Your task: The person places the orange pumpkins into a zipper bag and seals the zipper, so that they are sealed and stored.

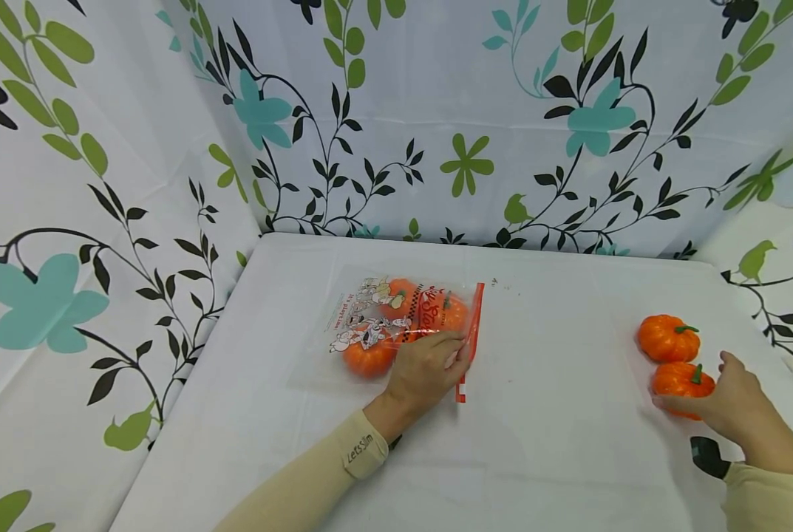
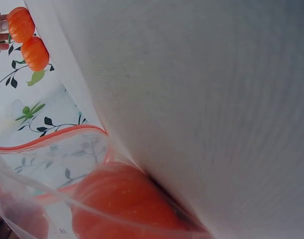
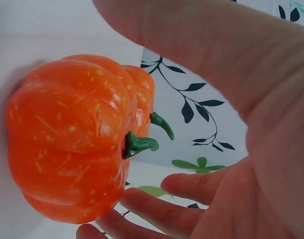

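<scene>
Over on the right, your right hand spreads open around the nearer pumpkin, ungripped; your left hand pinches the bag by its mouth.

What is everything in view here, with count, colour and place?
Flat white table: one, white, head view's lower half
Plant-print fabric: pieces uncountable, white with teal, green, black, around table
Clear printed plastic bag: one, transparent with red edge, left of table's centre
Ribbed round pumpkins, bagged: at least three, orange, inside bag
Ribbed green-stemmed pumpkins, loose: two, orange, table's right
Long sleeves: two, beige, both forearms
Left hand: one, bare, holding bag near red edge
Right hand: one, bare, at nearer loose pumpkin
</scene>
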Motion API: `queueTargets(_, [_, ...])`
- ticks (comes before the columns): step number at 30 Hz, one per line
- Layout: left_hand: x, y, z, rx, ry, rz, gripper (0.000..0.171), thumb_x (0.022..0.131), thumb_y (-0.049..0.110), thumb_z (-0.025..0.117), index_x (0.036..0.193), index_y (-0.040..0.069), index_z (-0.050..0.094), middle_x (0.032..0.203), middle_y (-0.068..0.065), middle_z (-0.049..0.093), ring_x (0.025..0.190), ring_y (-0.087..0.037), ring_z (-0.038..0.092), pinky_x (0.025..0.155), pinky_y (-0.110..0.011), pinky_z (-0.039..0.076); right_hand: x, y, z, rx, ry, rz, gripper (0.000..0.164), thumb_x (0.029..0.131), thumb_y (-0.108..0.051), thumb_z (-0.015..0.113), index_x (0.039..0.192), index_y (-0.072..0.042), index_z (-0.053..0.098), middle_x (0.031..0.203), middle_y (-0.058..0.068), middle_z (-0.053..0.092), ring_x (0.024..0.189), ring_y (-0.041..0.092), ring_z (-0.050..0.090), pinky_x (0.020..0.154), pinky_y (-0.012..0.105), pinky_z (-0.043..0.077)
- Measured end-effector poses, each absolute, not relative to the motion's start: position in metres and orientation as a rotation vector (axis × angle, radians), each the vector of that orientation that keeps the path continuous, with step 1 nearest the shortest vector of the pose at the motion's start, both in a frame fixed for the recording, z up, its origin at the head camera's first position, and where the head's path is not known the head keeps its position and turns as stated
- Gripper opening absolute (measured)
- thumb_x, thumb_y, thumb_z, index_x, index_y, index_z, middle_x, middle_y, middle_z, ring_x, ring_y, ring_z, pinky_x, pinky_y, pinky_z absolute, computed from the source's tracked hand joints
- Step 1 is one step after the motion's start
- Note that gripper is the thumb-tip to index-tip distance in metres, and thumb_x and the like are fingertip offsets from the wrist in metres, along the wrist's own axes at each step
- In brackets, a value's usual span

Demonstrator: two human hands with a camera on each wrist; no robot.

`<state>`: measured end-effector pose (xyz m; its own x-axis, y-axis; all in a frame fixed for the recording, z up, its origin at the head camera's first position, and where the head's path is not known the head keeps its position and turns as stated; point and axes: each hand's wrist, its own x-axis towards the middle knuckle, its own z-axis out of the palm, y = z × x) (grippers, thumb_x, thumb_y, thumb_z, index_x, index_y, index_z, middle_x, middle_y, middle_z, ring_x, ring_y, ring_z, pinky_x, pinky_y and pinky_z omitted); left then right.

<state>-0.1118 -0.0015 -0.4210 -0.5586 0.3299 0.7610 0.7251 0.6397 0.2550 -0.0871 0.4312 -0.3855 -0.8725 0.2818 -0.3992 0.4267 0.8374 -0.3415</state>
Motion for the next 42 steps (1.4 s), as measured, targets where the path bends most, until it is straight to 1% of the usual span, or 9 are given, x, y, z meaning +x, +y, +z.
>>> queueTargets(4, [-0.112,-0.002,-0.421,-0.815,-2.178,-0.735,0.010,0.081,0.009,0.080,0.091,0.004,0.080,0.094,-0.002,0.076,0.079,-0.010,0.074,0.073,-0.019,0.057,-0.087,0.429,-0.389,0.603,2.660,-0.588,0.147,0.068,-0.063,0.085,0.144,0.026,-0.004,0.139,0.052,0.018,0.122,0.066,0.028,0.099,0.074,0.035])
queueTargets(6, [-0.111,-0.002,-0.421,-0.813,-2.188,-0.734,0.010,0.082,0.009,0.080,0.091,0.004,0.080,0.094,-0.002,0.076,0.080,-0.010,0.074,0.073,-0.019,0.057,-0.087,0.428,-0.390,0.625,2.648,-0.582,0.144,0.069,-0.062,0.085,0.144,0.026,-0.001,0.136,0.052,0.020,0.119,0.065,0.031,0.097,0.073,0.037])
queueTargets(11, [-0.110,-0.002,-0.421,-0.815,-2.208,-0.737,0.013,0.083,0.012,0.081,0.094,0.004,0.080,0.096,-0.002,0.076,0.082,-0.011,0.074,0.075,-0.019,0.057,-0.085,0.424,-0.391,0.693,2.615,-0.576,0.128,0.075,-0.051,0.085,0.144,0.025,0.009,0.129,0.050,0.026,0.116,0.062,0.035,0.096,0.071,0.041])
queueTargets(14, [-0.109,-0.003,-0.420,-0.821,-2.216,-0.740,0.014,0.085,0.013,0.080,0.096,0.004,0.080,0.097,-0.002,0.076,0.084,-0.011,0.074,0.076,-0.020,0.057,-0.083,0.421,-0.392,0.741,2.587,-0.566,0.119,0.078,-0.046,0.083,0.144,0.024,0.012,0.128,0.048,0.027,0.115,0.061,0.036,0.096,0.070,0.042])
queueTargets(18, [-0.109,-0.003,-0.420,-0.822,-2.214,-0.746,0.014,0.085,0.013,0.080,0.095,0.004,0.080,0.097,-0.003,0.076,0.084,-0.012,0.074,0.077,-0.020,0.057,-0.082,0.420,-0.394,0.739,2.586,-0.518,0.113,0.079,-0.043,0.081,0.140,0.026,0.017,0.124,0.048,0.031,0.112,0.060,0.039,0.094,0.070,0.043])
queueTargets(26, [-0.110,-0.002,-0.421,-0.819,-2.203,-0.733,0.012,0.084,0.011,0.080,0.094,0.004,0.080,0.096,-0.003,0.076,0.084,-0.012,0.074,0.078,-0.020,0.056,-0.083,0.426,-0.401,0.704,2.625,-0.475,0.104,0.078,-0.038,0.082,0.134,0.027,0.023,0.121,0.047,0.037,0.107,0.058,0.044,0.092,0.068,0.044])
queueTargets(35, [-0.110,-0.002,-0.421,-0.812,-2.196,-0.731,0.012,0.081,0.009,0.082,0.092,0.004,0.080,0.095,-0.002,0.076,0.083,-0.011,0.074,0.075,-0.020,0.057,-0.081,0.423,-0.398,0.662,2.635,-0.484,0.099,0.079,-0.033,0.081,0.132,0.028,0.024,0.120,0.047,0.038,0.106,0.058,0.044,0.092,0.068,0.044])
queueTargets(42, [-0.110,-0.001,-0.421,-0.807,-2.196,-0.727,0.010,0.081,0.008,0.080,0.091,0.005,0.080,0.095,-0.002,0.076,0.083,-0.011,0.074,0.076,-0.020,0.057,-0.084,0.420,-0.393,0.593,2.616,-0.546,0.108,0.081,-0.044,0.079,0.139,0.026,0.020,0.123,0.049,0.035,0.107,0.059,0.044,0.091,0.069,0.044])
